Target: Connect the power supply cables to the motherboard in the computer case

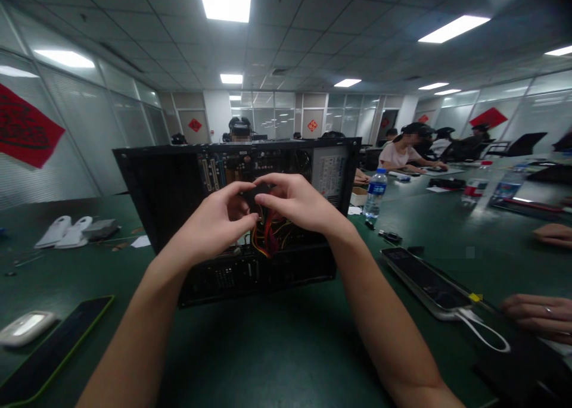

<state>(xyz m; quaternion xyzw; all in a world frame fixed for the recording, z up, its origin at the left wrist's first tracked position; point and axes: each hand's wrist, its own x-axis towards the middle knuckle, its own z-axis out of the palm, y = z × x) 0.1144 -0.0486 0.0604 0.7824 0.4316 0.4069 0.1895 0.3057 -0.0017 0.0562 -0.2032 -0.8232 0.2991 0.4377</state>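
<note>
An open black computer case (147,181) stands on the table in front of me, its inside facing me. My left hand (223,220) and my right hand (297,202) meet before its middle, fingers curled and thumbs bent inward. A bundle of red, yellow and black power cables (268,238) hangs from between the fingertips. The right thumb and fingers pinch the upper end of these cables. Closed too, the left fingertips sit against the bundle's left side; what they grip is hidden. A power supply with a white label (328,173) fills the case's upper right.
At right lie a phone (429,277) with a white cable and another person's hand (540,315). A water bottle (376,193) stands behind the case's right side. At left are a green-edged dark mat (58,348), a pale mouse-like device (29,327) and white objects (65,232).
</note>
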